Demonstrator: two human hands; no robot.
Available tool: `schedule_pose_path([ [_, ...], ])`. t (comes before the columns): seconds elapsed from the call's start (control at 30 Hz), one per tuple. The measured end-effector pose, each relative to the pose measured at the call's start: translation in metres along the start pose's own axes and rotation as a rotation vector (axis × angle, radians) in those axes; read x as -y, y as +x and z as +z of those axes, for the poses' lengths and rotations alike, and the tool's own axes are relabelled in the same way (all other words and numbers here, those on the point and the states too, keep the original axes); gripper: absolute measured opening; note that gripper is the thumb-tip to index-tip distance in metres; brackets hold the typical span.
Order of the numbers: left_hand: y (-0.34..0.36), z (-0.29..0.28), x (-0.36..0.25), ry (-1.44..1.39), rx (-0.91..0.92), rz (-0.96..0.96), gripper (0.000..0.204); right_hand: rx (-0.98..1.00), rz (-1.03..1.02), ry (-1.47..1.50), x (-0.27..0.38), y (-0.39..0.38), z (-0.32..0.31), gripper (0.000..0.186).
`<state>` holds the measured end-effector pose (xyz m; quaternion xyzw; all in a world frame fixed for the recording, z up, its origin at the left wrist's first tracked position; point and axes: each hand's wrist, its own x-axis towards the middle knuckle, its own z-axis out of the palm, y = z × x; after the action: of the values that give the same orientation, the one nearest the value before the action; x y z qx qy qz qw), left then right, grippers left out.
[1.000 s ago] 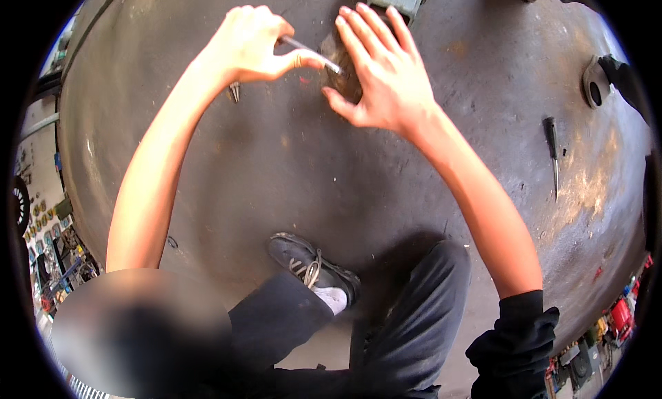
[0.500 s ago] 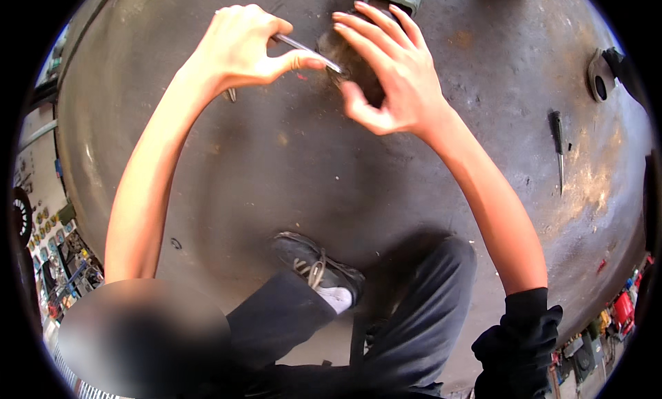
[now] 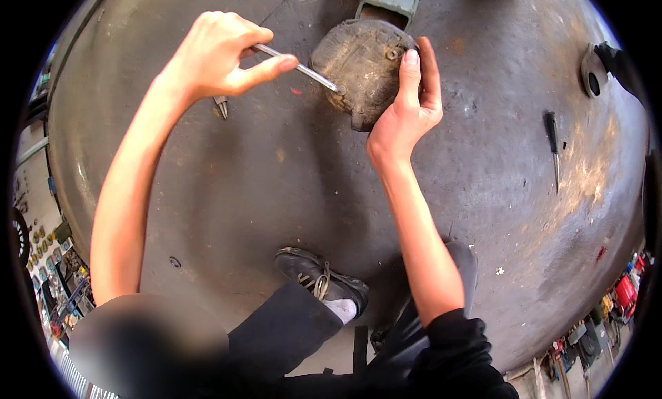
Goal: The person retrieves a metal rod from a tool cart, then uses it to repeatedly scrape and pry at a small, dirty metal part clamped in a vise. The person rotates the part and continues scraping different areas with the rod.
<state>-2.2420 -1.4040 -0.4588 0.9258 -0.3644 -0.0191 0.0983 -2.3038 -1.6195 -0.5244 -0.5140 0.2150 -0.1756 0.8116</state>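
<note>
Probing: step in hand, judged from the contact, is working the tip of a slim metal rod [image 3: 303, 69] at the near-left edge of a round grimy part [image 3: 369, 75].
Next move: judged to call for a firm hold on the round grimy part and measured force along the slim metal rod, its tip clear of the supporting fingers.
Left hand [image 3: 221, 58]: pinching the slim metal rod between extended thumb and curled fingers; rear end of the rod hidden by the hand. Tip appears to touch the part; depth of contact cannot be told.
Right hand [image 3: 407, 116]: clasping the part's right edge, thumb laid on the visible face, fingers wrapped behind; their full reach is hidden.
Round grimy part: located toward the far side of the dark floor [image 3: 496, 220], well in from its left edge. Brown, dirt-coated face; small ring-shaped feature near the far-right edge; tab projecting at the near side. Whether it bears on the floor cannot be told.
Box section [image 3: 396, 1]: grey-green, hollow, just beyond the part; contact between the two not confirmed.
Floor items: black-handled screwdriver [image 3: 553, 134] toward the right edge, shaft pointing nearward; black ring [image 3: 172, 259] toward the left edge; pointed metal tips [image 3: 221, 107] showing beneath the left hand, tool type not established.
</note>
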Motion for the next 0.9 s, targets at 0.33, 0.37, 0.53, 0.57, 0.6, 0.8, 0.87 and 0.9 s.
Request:
schedule_pose_path([
  [0.33, -0.003, 0.003, -0.029, 0.084, -0.163, -0.129, 0.065, -0.001, -0.076, -0.068, -0.006, 0.008, -0.008, 0.035],
  [0.37, -0.004, 0.006, -0.030, 0.088, -0.177, -0.135, 0.066, 0.000, -0.076, -0.074, -0.005, 0.007, -0.009, 0.036],
  [0.53, -0.015, 0.016, -0.032, 0.158, -0.279, -0.161, 0.066, -0.008, -0.065, -0.082, -0.003, 0.007, -0.007, 0.035],
  [0.57, -0.017, 0.015, -0.037, 0.095, -0.268, -0.221, 0.068, -0.013, -0.043, -0.062, 0.000, 0.005, -0.006, 0.035],
  [0.6, -0.019, 0.012, -0.041, 0.091, -0.257, -0.262, 0.068, -0.012, -0.032, -0.049, 0.001, 0.004, -0.005, 0.035],
  [0.8, -0.041, 0.026, -0.094, 0.061, -0.267, -0.725, 0.065, -0.038, -0.178, -0.244, -0.003, 0.006, -0.004, 0.036],
  [0.87, -0.042, 0.017, -0.121, 0.038, -0.180, -0.782, 0.065, -0.057, -0.025, -0.101, 0.004, -0.009, -0.018, 0.039],
  [0.9, -0.035, 0.025, -0.124, 0.060, -0.229, -0.841, 0.064, -0.081, -0.122, -0.216, 0.000, 0.004, -0.020, 0.041],
])
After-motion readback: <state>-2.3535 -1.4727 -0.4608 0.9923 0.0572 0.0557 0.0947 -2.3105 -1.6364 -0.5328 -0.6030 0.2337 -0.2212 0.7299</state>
